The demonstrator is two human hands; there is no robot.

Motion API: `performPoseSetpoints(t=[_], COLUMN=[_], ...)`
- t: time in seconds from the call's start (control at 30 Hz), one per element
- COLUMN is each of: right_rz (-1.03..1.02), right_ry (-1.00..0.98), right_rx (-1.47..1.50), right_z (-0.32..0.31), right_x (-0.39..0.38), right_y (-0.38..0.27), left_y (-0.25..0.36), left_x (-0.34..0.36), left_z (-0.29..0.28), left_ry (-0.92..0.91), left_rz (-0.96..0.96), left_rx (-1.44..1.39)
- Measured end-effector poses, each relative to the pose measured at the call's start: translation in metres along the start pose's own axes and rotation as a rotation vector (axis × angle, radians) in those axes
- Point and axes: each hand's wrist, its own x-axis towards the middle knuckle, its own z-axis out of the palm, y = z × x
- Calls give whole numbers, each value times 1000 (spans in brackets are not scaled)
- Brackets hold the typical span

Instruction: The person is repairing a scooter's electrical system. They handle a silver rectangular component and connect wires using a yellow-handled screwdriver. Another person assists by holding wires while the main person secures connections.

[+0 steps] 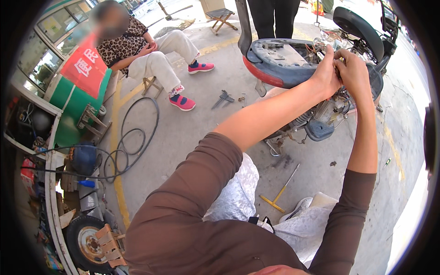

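My left hand (326, 74) and my right hand (353, 73) meet over the opened middle of a motor scooter (279, 52), whose seat is tipped up. Both hands have their fingers bent together, almost touching each other. Whatever lies between the fingers is too small and too covered to make out. Loose wires (316, 46) show just beyond my left hand. Below my wrists the bare engine (326, 110) is exposed. The raised black seat (359, 32) stands behind my right hand.
A T-handle wrench (277, 198) lies by my shoe; a caliper-like tool (222, 99) and small parts lie farther off. A black hose (155, 121) coils at left, near a wheel (87, 243). One person (153, 64) sits; another's dark-trousered legs (273, 18) stand beyond the scooter.
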Motion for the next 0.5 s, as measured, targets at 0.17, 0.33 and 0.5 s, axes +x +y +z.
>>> performPoseSetpoints(t=[0.17, 0.33, 0.5], right_rz=[6, 114, 273], right_ry=[-26, -140, -38], right_rx=[95, 350, 1312], right_z=[0, -9, -30], right_x=[0, 6, 9], right_y=[1, 4, 29], left_y=[4, 4, 5], left_x=[-6, -1, -2], left_z=[7, -5, 10], left_ry=[81, 47, 164], left_rz=[-4, -28, -57], left_rx=[18, 57, 90])
